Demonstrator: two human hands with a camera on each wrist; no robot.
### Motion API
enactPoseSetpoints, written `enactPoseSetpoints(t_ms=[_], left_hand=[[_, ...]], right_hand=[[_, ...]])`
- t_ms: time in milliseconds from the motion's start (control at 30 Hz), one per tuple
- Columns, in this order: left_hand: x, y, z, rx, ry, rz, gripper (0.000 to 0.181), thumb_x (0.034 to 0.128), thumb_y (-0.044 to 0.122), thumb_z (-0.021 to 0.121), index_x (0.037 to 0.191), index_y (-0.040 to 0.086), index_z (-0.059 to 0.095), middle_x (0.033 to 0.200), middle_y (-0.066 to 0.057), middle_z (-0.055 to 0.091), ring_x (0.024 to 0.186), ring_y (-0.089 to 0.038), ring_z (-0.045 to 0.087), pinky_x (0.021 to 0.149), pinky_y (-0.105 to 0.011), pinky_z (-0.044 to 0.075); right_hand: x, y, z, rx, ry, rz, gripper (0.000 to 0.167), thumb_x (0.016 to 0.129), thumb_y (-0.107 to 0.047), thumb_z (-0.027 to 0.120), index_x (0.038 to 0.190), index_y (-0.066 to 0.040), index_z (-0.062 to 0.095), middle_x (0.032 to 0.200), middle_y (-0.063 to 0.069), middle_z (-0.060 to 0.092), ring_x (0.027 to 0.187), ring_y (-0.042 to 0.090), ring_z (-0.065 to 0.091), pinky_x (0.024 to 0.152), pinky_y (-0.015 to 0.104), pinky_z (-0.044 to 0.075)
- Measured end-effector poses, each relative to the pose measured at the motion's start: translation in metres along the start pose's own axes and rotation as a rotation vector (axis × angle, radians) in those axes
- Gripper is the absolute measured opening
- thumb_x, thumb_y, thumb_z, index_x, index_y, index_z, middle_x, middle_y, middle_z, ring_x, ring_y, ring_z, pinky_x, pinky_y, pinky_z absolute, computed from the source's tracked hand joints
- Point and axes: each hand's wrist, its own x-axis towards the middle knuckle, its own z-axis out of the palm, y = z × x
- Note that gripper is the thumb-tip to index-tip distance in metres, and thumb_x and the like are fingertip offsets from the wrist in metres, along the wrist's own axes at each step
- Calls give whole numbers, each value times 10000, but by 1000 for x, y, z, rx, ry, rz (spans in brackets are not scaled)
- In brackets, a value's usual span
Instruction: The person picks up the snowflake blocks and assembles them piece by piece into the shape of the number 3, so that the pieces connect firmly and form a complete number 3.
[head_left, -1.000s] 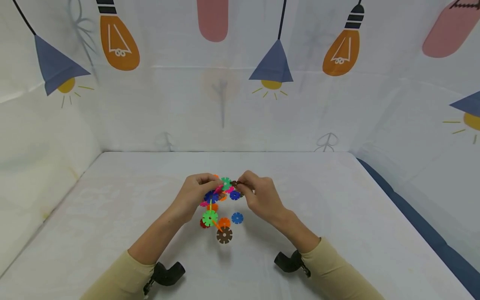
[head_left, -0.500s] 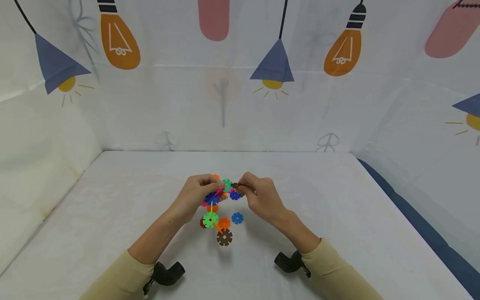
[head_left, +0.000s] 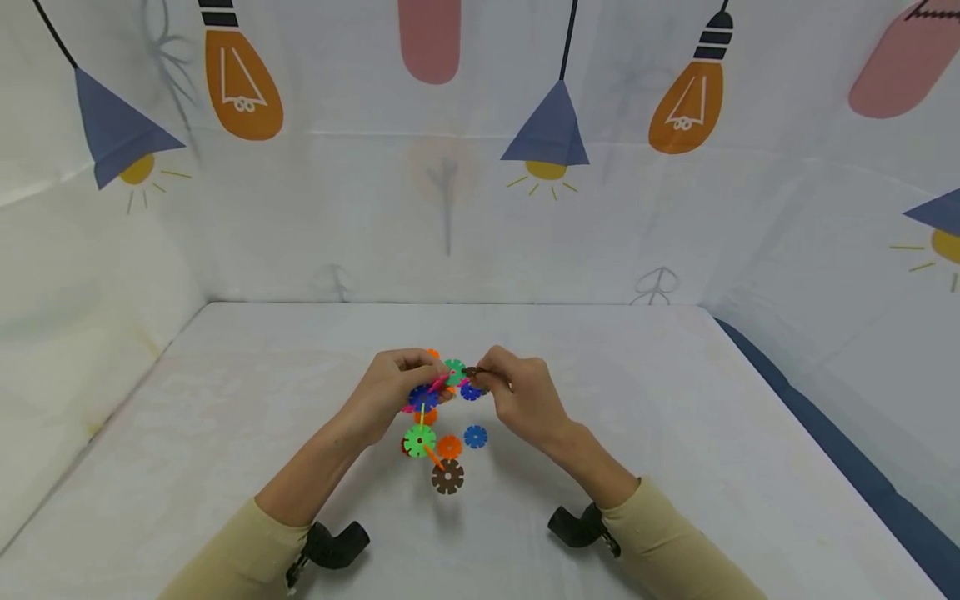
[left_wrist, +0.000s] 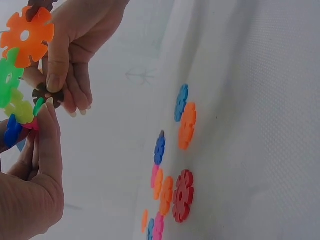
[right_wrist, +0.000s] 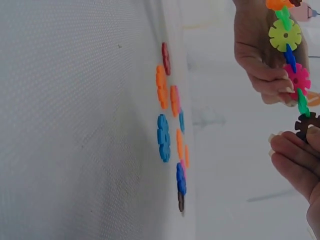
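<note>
A chain of notched plastic discs hangs from the hands above the table. In the head view the left hand grips it near a pink disc and a green disc. The right hand pinches a brown disc, which meets a green disc in the right wrist view. Farther along the chain are a pink disc, a blue one and a yellow one. Its lower end has a light green disc and a brown disc.
Loose discs lie on the white table beneath the hands, among them a light blue one, an orange one and a red one. A white curtain with printed lamps stands behind. Black devices are strapped at both wrists.
The chain's lower end has dropped slightly in the head view, and the green disc between the hands sits a little lower. Both hands keep their holds almost in place.
</note>
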Motion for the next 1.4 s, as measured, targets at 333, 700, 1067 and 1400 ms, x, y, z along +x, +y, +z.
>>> enactPoseSetpoints(t_ms=[333,700,1067,1400], left_hand=[[0,-2,1,-20,2,7,254,957,256,660,958,3,666,831,-36,729,798,-223,728,748,-277,588],[0,-5,3,-19,15,23,244,957,236,652,951,-7,668,797,-24,720,756,-200,723,729,-280,585],[1,-5,5,-90,-23,25,205,978,184,606,931,-11,649,818,-35,705,720,-155,720,756,-309,605],[0,-7,8,-87,13,38,206,968,143,590,940,-53,647,824,-50,684,700,-171,719,707,-285,598]], right_hand=[[-2,2,3,-16,13,-16,128,900,77,642,849,-28,590,753,69,735,672,112,712,667,174,568],[-1,3,5,-24,7,-49,151,906,99,615,841,-33,582,735,59,713,645,105,692,633,196,570],[-3,2,3,-7,32,-46,170,900,117,608,824,-33,581,721,93,722,651,117,710,651,171,566],[-3,2,4,-53,21,-64,185,879,132,605,803,-35,586,707,84,709,585,93,654,590,129,526]])
